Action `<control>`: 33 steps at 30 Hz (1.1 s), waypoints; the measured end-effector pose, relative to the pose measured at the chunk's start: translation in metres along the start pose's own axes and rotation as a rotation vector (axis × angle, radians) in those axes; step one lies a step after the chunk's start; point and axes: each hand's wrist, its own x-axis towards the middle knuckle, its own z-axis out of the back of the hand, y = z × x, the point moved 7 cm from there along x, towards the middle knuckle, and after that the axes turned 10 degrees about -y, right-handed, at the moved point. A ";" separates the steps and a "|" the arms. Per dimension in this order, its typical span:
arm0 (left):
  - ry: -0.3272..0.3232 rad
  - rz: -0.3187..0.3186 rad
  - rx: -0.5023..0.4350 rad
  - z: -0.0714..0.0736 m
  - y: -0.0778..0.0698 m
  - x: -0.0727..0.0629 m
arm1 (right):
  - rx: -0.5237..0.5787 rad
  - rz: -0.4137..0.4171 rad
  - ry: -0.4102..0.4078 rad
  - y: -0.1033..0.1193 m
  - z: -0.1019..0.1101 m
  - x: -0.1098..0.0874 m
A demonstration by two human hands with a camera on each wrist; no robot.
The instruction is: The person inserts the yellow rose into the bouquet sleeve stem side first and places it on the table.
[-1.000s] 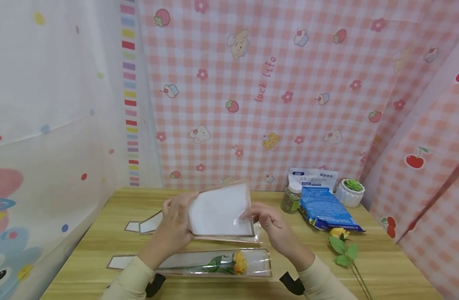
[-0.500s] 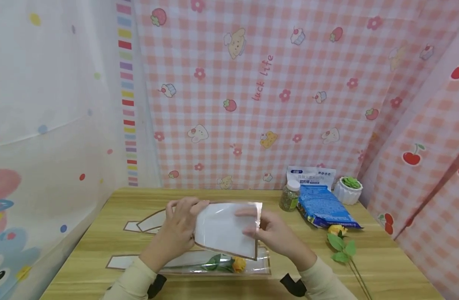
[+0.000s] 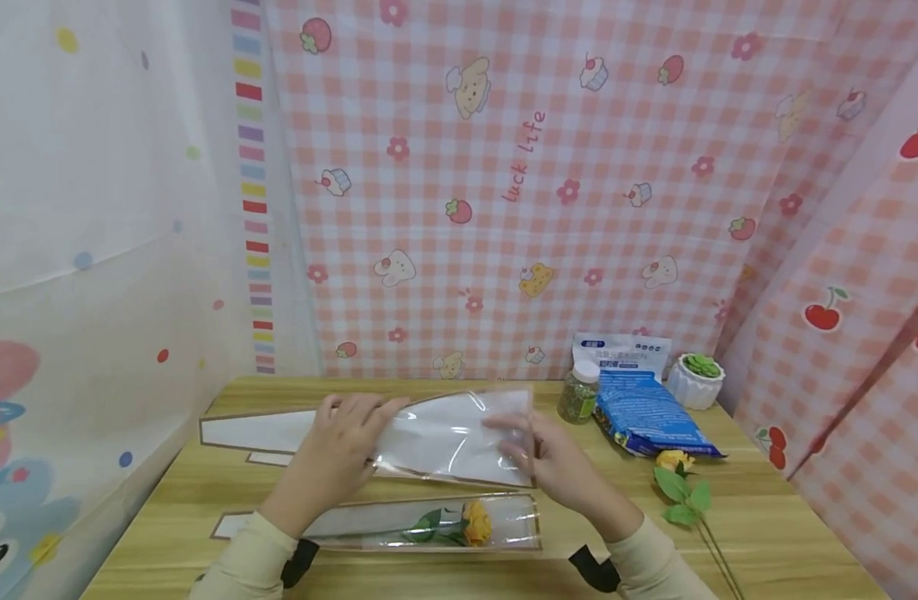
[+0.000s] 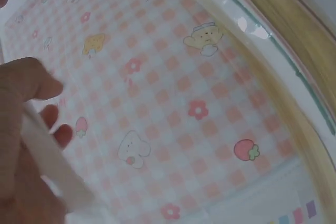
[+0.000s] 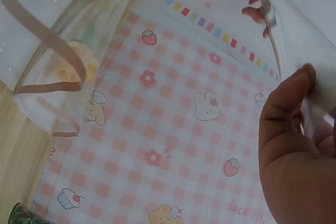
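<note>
A white-and-clear flower sleeve (image 3: 451,442) with a brown border lies slanted above the table, narrow end to the left. My left hand (image 3: 345,437) grips its middle; in the left wrist view the thumb and fingers (image 4: 37,80) hold it, seen edge-on. My right hand (image 3: 552,458) holds the wide end, its fingers showing through the film. The right wrist view has the right thumb (image 5: 291,95) against the sleeve (image 5: 310,40). In front lies another flower sleeve (image 3: 384,525) with a yellow rose (image 3: 476,523) inside. Whether the right fingers are inside the held sleeve is unclear.
Under the held sleeve, part of another sleeve (image 3: 267,459) shows on the table (image 3: 174,500). At right are a loose yellow rose (image 3: 676,462), a capped jar (image 3: 579,396), a blue packet (image 3: 646,412) and a potted succulent (image 3: 696,382). Patterned cloths hang behind and at both sides.
The held sleeve has tilted down towards me and back up, and now stretches further left, showing its narrow end. My right fingers have moved behind or into the film at its wide end.
</note>
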 end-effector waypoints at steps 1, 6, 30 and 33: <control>0.020 0.012 -0.006 0.000 0.001 0.000 | -0.021 0.003 0.011 -0.001 -0.001 0.000; 0.131 0.088 -0.083 -0.004 0.000 -0.003 | -0.045 0.035 0.060 -0.008 -0.008 -0.001; 0.165 0.002 -0.064 -0.025 -0.031 -0.010 | 0.059 0.039 0.178 -0.019 -0.018 -0.010; 0.171 -0.004 -0.052 -0.024 -0.033 -0.011 | 0.042 0.000 0.175 -0.020 -0.018 -0.009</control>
